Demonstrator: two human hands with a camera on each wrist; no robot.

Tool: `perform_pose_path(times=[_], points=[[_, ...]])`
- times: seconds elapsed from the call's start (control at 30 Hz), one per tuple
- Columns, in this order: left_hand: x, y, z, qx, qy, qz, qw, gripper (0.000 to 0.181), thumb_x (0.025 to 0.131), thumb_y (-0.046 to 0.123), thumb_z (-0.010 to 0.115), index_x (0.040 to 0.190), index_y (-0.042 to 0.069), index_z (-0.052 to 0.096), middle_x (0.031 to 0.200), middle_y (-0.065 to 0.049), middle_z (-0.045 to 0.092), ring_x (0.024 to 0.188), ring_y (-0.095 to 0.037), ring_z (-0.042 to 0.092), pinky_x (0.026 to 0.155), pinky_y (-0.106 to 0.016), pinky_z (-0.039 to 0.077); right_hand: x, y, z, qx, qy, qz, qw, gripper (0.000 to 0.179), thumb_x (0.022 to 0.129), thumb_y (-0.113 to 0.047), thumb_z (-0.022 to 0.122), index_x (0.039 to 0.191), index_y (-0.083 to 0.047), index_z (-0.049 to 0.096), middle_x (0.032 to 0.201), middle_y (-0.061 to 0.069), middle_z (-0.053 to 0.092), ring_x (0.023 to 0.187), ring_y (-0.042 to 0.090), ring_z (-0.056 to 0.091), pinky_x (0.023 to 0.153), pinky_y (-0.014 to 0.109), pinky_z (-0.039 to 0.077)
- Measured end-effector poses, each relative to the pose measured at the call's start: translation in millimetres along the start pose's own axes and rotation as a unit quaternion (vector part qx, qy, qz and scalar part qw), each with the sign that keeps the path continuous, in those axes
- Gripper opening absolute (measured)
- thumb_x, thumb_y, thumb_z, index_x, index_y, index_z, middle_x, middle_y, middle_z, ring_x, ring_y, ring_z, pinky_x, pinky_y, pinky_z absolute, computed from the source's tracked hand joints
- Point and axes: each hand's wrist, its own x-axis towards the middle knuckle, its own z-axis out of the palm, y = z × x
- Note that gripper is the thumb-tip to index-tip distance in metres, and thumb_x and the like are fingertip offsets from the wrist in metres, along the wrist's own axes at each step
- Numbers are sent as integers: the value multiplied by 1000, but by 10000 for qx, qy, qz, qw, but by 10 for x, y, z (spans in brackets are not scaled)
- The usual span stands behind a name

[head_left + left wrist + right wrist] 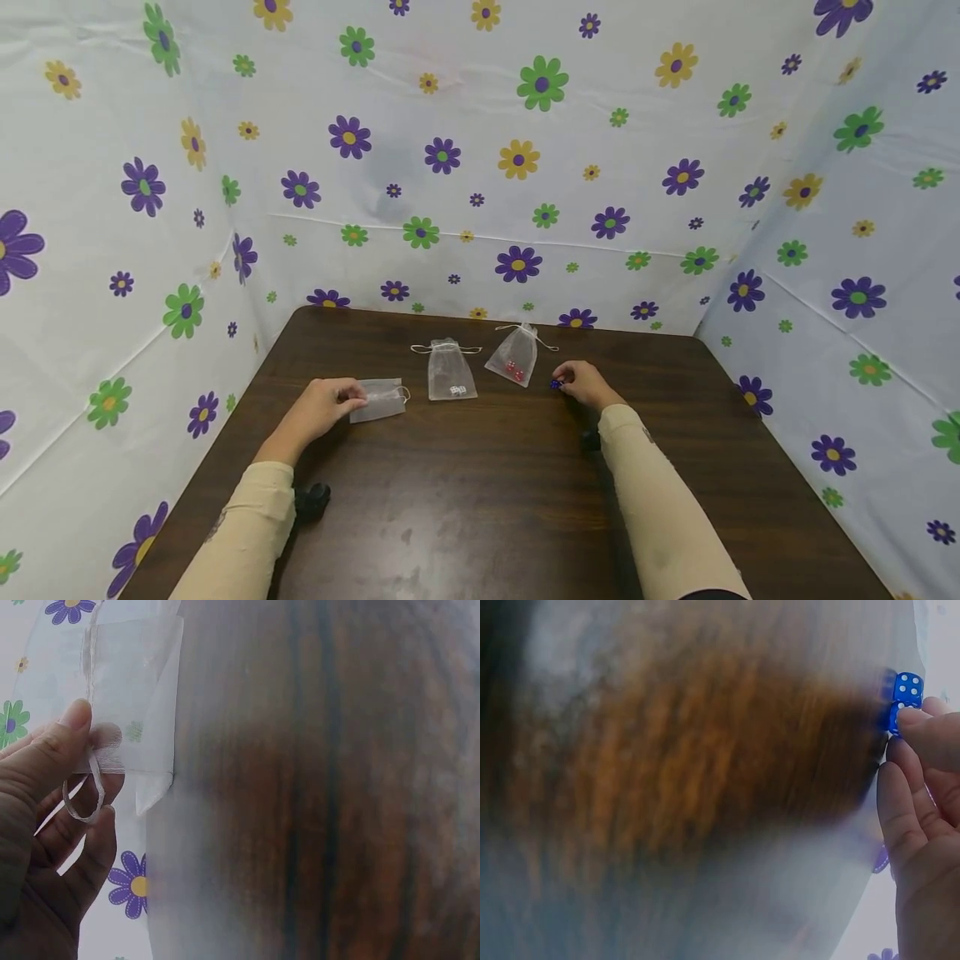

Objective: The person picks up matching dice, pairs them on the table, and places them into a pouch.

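Observation:
At the left of the table in the head view, my left hand pinches a small sheer white drawstring bag. Thumb and fingers grip it by the end with a string loop, as the left wrist view shows; no dice are visible inside. Farther right, my right hand pinches at a pair of blue dice on the table. In the right wrist view the thumb lies on the lower blue die, and the upper blue die with white pips sits right against it.
Between the hands lie two more sheer bags: one with white dice inside, the other holding red dice. All are on a dark wooden table. Flower-patterned white sheeting stands behind and at both sides.

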Motion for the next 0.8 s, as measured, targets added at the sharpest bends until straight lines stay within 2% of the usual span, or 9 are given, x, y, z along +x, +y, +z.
perform_pose_path(times=[0.17, 0.4, 0.63, 0.8], points=[[-2, 17, -8, 15, 13, -31, 10000, 5, 89, 13, 79, 90, 14, 74, 79, 9, 68, 73, -11, 58, 70, -37, 51, 9, -11, 31, 49, -32, 85, 9999, 19, 90, 13, 65, 107, 5, 68, 99, 17, 67, 92, 27, 62, 85, 41, 54], [2, 26, -13, 2, 18, -31, 10000, 6, 89, 13, 79, 89, 15, 73, 79, 8, 68, 73, -12, 59, 71, -37, 51, 18, -42, 42, -152, -26, -40, 9999, 21, 90, 10, 68, 111, 7, 67, 102, 19, 68, 95, 30, 64, 89, 45, 53], [-17, 15, 0, -20, 75, -5, 10000, 5, 89, 12, 78, 90, 15, 74, 79, 8, 67, 73, -12, 58, 70, -37, 51, 37, -87, 63, -155, -55, -89, 9998, 30, 89, 4, 73, 119, 7, 65, 114, 22, 67, 107, 36, 64, 96, 49, 50], [-27, -2, 23, -34, 113, 46, 9999, 6, 88, 13, 79, 89, 15, 74, 78, 9, 67, 72, -10, 58, 70, -36, 51, 52, -93, 91, -103, -34, -152, 9998, 31, 89, 5, 73, 118, 5, 66, 115, 20, 67, 108, 36, 64, 96, 48, 50]])
